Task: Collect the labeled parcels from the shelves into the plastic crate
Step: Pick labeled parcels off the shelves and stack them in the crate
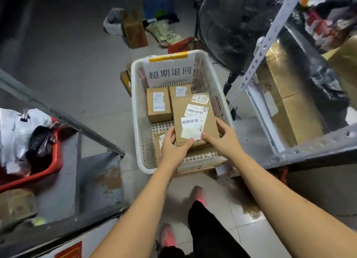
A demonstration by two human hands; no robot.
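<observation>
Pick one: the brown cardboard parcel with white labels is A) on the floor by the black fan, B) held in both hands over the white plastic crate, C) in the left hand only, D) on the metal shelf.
B: left hand and right hand both grip the near end of the brown cardboard parcel above the white plastic crate.

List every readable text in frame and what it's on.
"超期退回": paper sign on the far wall of the white plastic crate.
"超期滞留": white sticker on the held cardboard parcel.
"0180": sticker at that parcel's far end.
"80": handwritten on its barcode label.
Unreadable: barcode fine print, labels on the two small boxes.
</observation>
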